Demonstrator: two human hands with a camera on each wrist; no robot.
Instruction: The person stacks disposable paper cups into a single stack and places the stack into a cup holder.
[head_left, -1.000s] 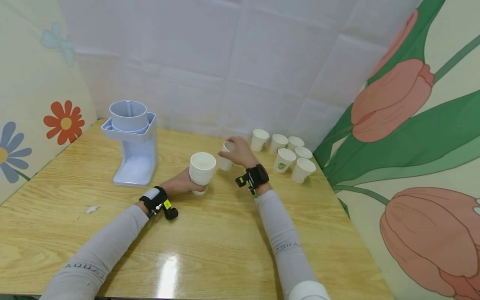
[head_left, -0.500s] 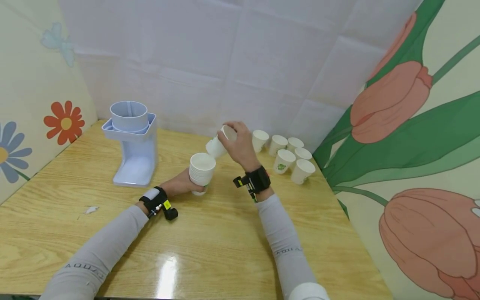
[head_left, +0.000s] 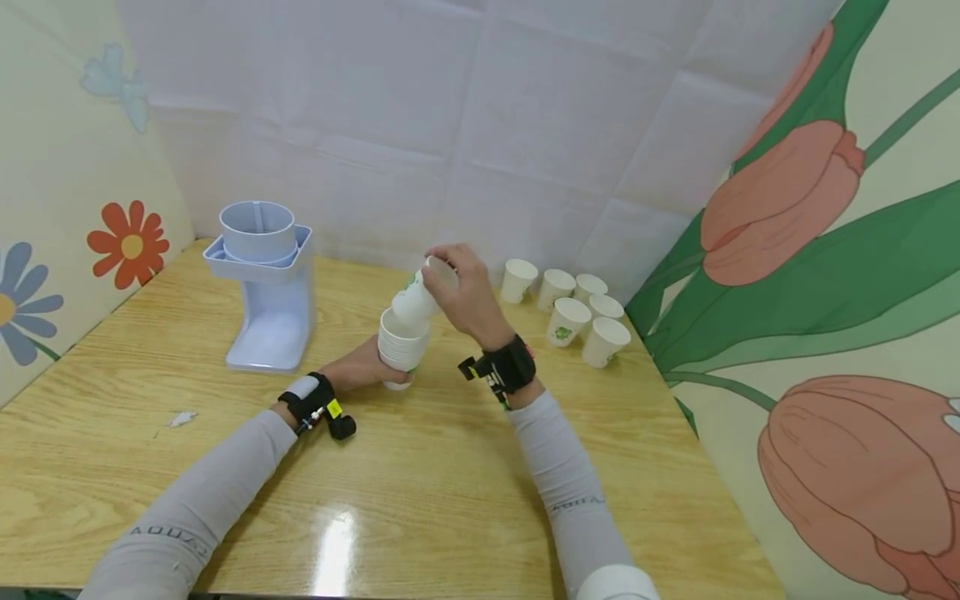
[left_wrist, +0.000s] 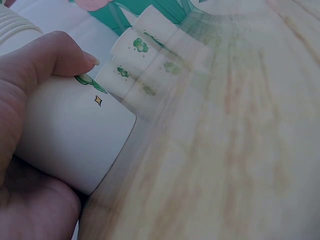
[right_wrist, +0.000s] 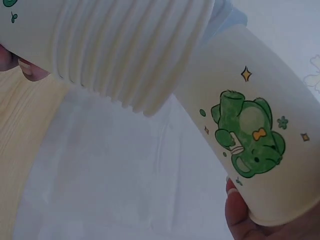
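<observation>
My left hand (head_left: 366,367) grips a stack of nested white paper cups (head_left: 402,343) upright on the table; in the left wrist view its thumb lies across the lowest cup (left_wrist: 80,135). Above the stack, my right hand (head_left: 474,296) holds a single paper cup (head_left: 415,302) by its rim end, tilted. The base of that cup meets the stack's open mouth. In the right wrist view the tilted cup (right_wrist: 255,125) shows a green bear print, and the stacked rims (right_wrist: 135,60) are beside it.
Several white paper cups (head_left: 569,322) stand upright in a group at the back right, near the flower-printed wall. A pale blue stand (head_left: 273,329) with a round holder (head_left: 257,233) is at the back left. A small white scrap (head_left: 183,419) lies on the wooden table (head_left: 420,500).
My right hand has lifted a cup from the table, tilted it and brought it left to the stack's mouth. My left hand and the stack have stayed in place.
</observation>
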